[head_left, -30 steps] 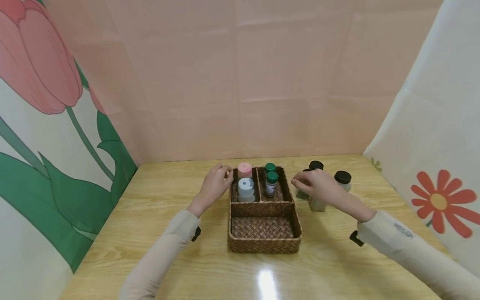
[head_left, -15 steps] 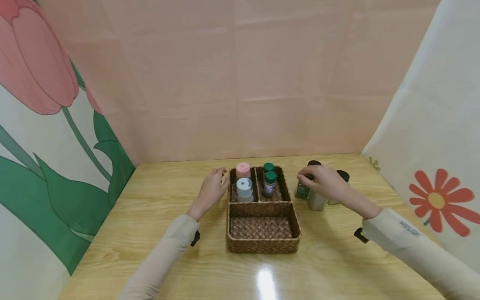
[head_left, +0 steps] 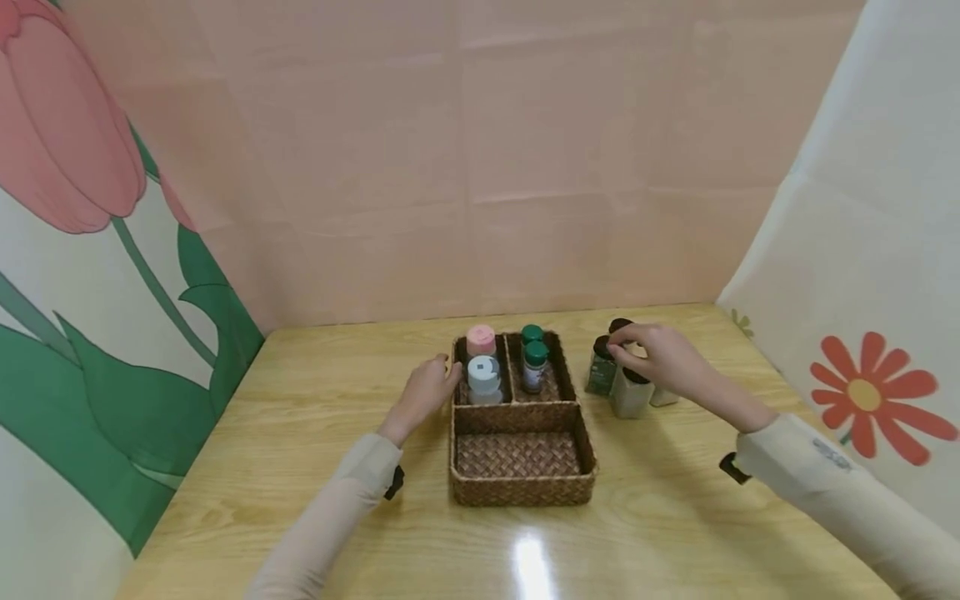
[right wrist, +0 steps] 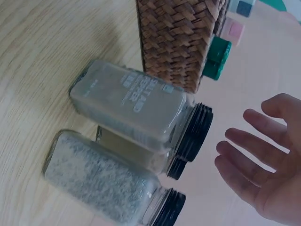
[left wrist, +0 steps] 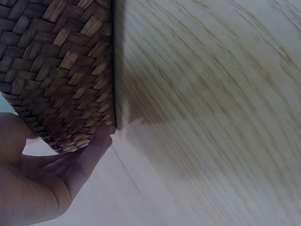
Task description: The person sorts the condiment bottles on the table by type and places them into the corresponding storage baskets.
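My left hand (head_left: 423, 392) holds the far left corner of the brown woven basket (head_left: 522, 493); in the left wrist view its fingers (left wrist: 87, 162) lie against the far end of the wall. Over a group of black-lidded spice jars, my right hand (head_left: 667, 358) hovers with fingers a little bent and nothing in them. Those jars include a green-labelled one (head_left: 601, 377) and a pale one in front (head_left: 632, 400). In the right wrist view, a gap separates the hand (right wrist: 268, 165) from the printed "salt and pepper" jar (right wrist: 127, 101) and the jar of coarse grains (right wrist: 96, 174).
The basket's back left compartment holds a pink-capped bottle (head_left: 481, 340) and a white-capped bottle (head_left: 483, 375). Two green-capped bottles, the nearer one (head_left: 534, 367) with a pale label, stand in its back right compartment. A pink cloth (head_left: 375, 167) hangs behind the wooden table (head_left: 337, 517).
My right hand has moved right and back from beside the basket to above the jars. My left hand has dropped lower at the basket's corner. The view has shifted slightly.
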Demonstrator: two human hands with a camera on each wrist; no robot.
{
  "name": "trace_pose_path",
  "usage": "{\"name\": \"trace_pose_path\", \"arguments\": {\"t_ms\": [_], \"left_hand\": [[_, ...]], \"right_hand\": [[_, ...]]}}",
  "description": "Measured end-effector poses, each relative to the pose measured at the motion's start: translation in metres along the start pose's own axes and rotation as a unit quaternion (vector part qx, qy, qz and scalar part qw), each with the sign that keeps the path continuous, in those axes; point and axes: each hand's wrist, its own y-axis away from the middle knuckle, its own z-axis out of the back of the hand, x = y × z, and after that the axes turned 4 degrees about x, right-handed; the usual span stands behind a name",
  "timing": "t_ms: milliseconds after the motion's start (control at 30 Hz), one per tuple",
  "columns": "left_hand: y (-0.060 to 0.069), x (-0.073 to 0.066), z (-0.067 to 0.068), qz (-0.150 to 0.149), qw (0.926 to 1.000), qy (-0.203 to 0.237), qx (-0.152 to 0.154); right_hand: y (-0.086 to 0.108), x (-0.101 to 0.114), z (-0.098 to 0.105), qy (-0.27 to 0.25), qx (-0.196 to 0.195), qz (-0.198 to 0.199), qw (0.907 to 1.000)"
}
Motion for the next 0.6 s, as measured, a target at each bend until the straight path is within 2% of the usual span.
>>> {"name": "trace_pose_path", "arguments": {"t_ms": [167,367,600], "left_hand": [[0.000,0.000,-0.005,0.002,0.9999,0.003,0.010],[-0.002,-0.001,-0.012,0.004,0.9999,0.004,0.013],[-0.002,-0.003,-0.018,-0.027,0.9993,-0.025,-0.008]], "right_hand": [[0.006,-0.006,0.003,0.002,0.024,-0.013,0.9996],[0.011,-0.011,0.003,0.015,0.039,-0.001,0.9991],[0.015,-0.013,0.003,0.023,0.081,-0.017,0.9963]]}}
